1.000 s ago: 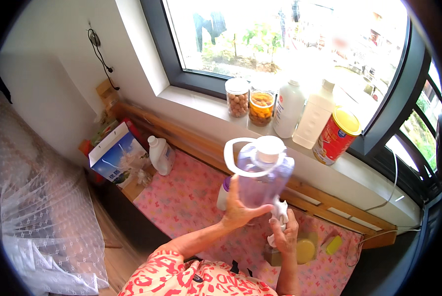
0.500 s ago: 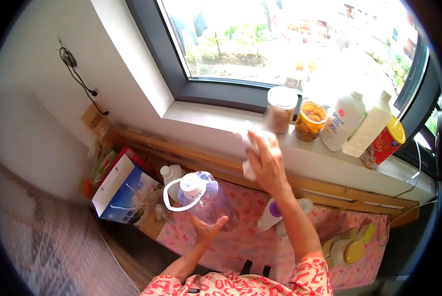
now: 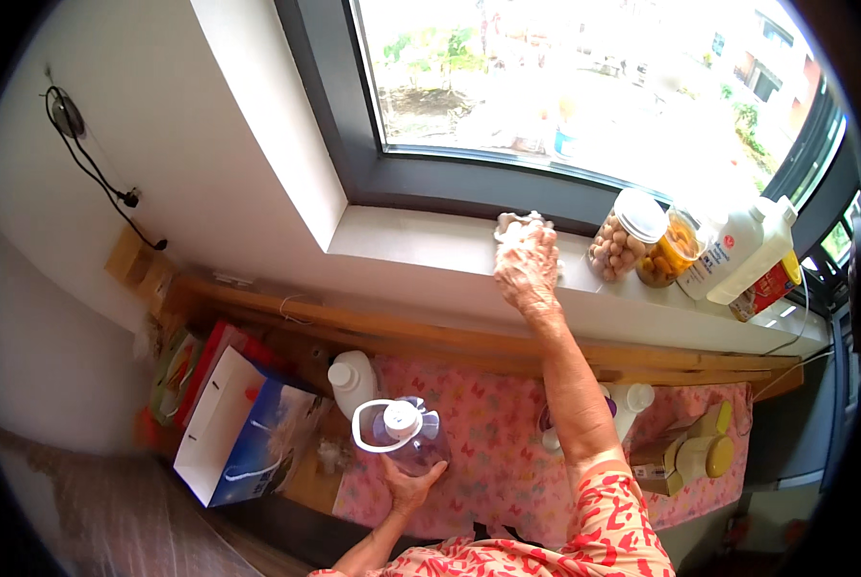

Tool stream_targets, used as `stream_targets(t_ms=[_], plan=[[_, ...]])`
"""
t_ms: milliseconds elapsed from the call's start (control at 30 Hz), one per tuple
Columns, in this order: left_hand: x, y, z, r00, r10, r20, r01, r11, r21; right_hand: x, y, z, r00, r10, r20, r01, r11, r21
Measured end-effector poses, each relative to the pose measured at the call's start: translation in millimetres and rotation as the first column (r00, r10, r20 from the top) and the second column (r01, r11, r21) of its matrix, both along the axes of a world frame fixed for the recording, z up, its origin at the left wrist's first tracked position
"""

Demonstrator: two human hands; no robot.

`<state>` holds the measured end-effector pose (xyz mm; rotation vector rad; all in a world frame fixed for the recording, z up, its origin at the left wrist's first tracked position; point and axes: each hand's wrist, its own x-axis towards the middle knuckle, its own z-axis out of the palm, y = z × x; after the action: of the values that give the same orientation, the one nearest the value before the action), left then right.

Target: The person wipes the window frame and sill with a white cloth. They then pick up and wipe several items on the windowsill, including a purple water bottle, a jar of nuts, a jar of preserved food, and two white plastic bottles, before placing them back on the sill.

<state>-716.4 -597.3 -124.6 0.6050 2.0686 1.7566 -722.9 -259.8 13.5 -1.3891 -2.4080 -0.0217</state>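
Note:
My left hand [image 3: 408, 489] grips the lower side of a clear, bluish plastic jug [image 3: 429, 450] with a white cap and a white ring handle. The jug stands upright above the pink patterned tablecloth [image 3: 483, 433]; whether its base rests there I cannot tell. On the white windowsill [image 3: 411, 240], my right hand [image 3: 527, 274] presses down on a crumpled white cloth [image 3: 517, 223] close to the dark window frame. Just right of that hand is a white-lidded jar [image 3: 615, 255] of round brown pieces.
Along the sill stand an orange jar [image 3: 666, 255], white bottles [image 3: 729, 255] and a red tin [image 3: 767, 296]. A white bottle [image 3: 354, 383] is behind the jug, with a blue-and-white paper bag [image 3: 257, 442] to the left. Yellow-lidded jars [image 3: 702, 457] sit at the right. A wooden rail [image 3: 421, 332] runs below the sill.
My right hand has gone from the air in front of the sill down onto it, cloth included. The jug in my left hand sits lower in the view, which has itself shifted.

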Motion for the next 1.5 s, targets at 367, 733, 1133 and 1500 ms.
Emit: stream_targets(t_ms=[367, 733, 1133, 1500], plan=[[-3.7, -9.3, -58.6, 0.988, -0.124, 0.087, 0.132, 0.987, -0.093, -32.6, -24.2, 0.3, 0.422, 0.722, -0.548, -0.878, 0.476, -0.050], [-10.7, -8.1, -53.6, 0.979, -0.202, 0.032, 0.204, 0.971, -0.123, -37.0, 56.7, 10.6, 0.969, -0.109, -0.221, 0.113, 0.994, 0.007], [-27.0, -10.8, -43.4, 0.926, -0.277, 0.257, 0.307, 0.948, -0.083, -158.0, 1.6, 1.9, 0.738, 0.671, -0.077, -0.644, 0.733, 0.216], [-20.9, -34.4, -133.3, 0.919, -0.345, 0.190, 0.359, 0.932, -0.041, -71.0, 4.7, 11.0, 0.857, 0.407, -0.317, -0.424, 0.906, 0.016]])
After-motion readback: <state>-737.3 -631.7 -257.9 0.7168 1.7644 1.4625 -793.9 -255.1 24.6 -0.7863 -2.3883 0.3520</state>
